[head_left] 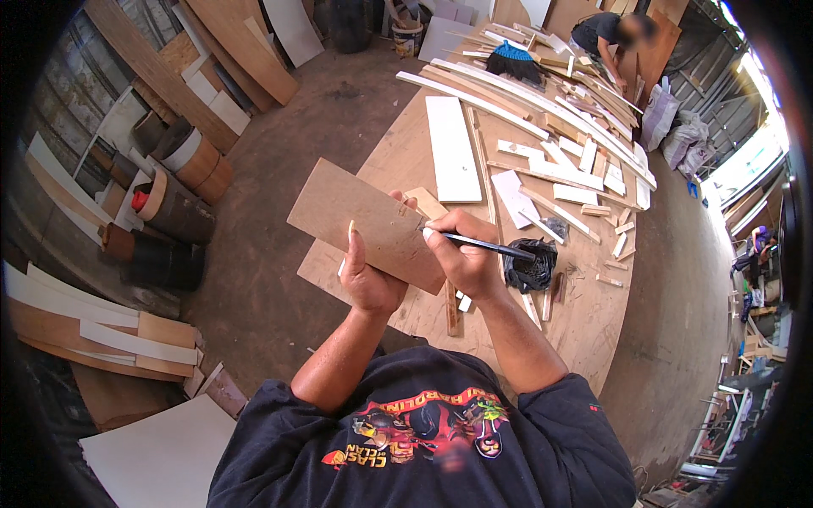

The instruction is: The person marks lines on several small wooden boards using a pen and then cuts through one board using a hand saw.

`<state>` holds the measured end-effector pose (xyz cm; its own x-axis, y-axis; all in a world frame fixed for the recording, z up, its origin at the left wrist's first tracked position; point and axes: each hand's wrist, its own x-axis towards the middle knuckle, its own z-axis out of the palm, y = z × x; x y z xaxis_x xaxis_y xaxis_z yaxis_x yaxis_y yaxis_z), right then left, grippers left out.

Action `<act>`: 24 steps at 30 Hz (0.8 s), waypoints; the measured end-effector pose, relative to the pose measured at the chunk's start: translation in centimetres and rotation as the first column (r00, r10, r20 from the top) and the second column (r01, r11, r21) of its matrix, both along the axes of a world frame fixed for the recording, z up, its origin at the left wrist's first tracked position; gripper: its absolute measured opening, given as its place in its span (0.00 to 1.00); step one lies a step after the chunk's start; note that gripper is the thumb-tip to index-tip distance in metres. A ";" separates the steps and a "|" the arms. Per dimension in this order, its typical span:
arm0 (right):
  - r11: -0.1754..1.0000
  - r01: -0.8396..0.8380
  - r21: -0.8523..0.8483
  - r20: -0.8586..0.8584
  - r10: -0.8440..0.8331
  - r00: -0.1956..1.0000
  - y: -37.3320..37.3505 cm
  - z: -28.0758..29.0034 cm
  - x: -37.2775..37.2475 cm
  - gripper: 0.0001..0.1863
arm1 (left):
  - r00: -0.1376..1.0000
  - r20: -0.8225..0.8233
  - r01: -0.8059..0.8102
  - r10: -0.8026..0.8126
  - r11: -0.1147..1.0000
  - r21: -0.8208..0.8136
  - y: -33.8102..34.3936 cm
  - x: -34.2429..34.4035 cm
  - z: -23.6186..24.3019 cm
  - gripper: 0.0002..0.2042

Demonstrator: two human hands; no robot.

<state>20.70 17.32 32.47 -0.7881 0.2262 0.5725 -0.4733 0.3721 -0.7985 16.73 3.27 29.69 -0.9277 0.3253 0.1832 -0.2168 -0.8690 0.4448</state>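
Note:
My left hand [369,279] holds a flat rectangular brown board [339,203] up over the worktable's near side, thumb along its face and fingers behind it. My right hand [466,262] grips a dark pen [495,248], its tip at the board's face near the right part. Just right of my right hand, a black plastic bag [529,275] lies on the wooden table [576,330] among wood offcuts [555,222]. A long white board [453,148] lies beyond the brown board.
Long strips [525,106] and a blue broom head [510,59] cover the table's far part, where a co-worker [611,38] bends down. Another person [751,254] is at the right. Barrels [178,152] and leaning panels [127,51] line the left; white sacks [656,118] stand beside the table.

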 end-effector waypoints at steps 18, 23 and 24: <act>0.999 -0.029 0.015 0.021 0.029 0.999 -0.1 -0.3 -0.1 0.04 | 0.999 -0.032 0.010 -0.011 1.000 -0.021 -0.4 -0.4 -0.7 0.38; 1.000 -0.015 0.004 0.011 0.015 1.000 0.0 -0.1 -0.2 0.04 | 1.000 -0.023 0.013 -0.014 1.000 -0.013 -0.4 -0.4 -0.8 0.38; 1.000 -0.012 0.005 0.010 0.012 1.000 0.0 0.0 -0.2 0.04 | 1.000 -0.022 0.012 -0.012 1.000 -0.014 -0.4 -0.4 -0.8 0.38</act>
<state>20.55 17.35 32.48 -0.7967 0.2137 0.5654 -0.4696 0.3700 -0.8016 16.33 2.91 28.89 -0.9194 0.3391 0.1994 -0.2172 -0.8602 0.4614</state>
